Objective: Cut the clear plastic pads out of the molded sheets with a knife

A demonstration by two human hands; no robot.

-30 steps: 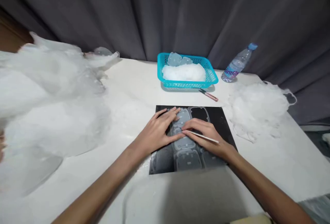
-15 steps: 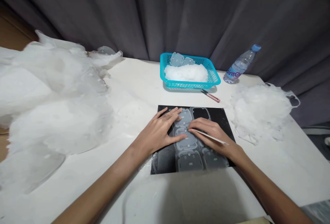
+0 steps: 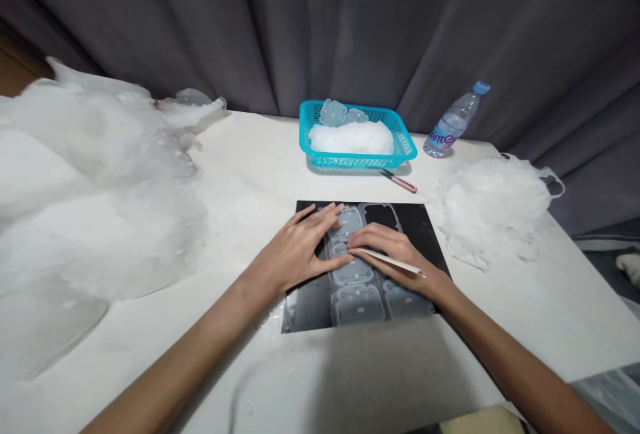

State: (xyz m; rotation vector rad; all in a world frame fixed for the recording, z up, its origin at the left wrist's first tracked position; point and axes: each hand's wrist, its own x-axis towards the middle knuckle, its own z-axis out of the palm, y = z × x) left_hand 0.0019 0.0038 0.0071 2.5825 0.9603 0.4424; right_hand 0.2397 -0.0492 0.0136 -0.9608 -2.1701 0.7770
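Note:
A translucent plastic sheet (image 3: 359, 307) with rows of rounded-square moulded pieces lies on a black board (image 3: 420, 224). One rounded-square section at its top right shows bare black. My left hand (image 3: 297, 251) rests flat with spread fingers on the sheet's left side, its thumb pointing toward the right hand. Pinched in my right hand (image 3: 393, 251) is a thin white stick-like tool (image 3: 393, 261), held like a pen. Its tip meets the sheet near the middle pieces, close to my left thumb; the exact contact is hidden by my fingers.
Behind the board stands a turquoise basket (image 3: 360, 161) holding a white mass and loose translucent pieces. Pink-handled thread snips (image 3: 403, 183) lie before it. A water bottle (image 3: 455, 124) stands at the back right. Piles of white plastic flank the board, larger at left (image 3: 100, 194), smaller at right (image 3: 495, 207).
My right hand has slid a little left along the sheet with the tool, closer to my left thumb. The left hand holds its place on the sheet. The whole view has shifted slightly.

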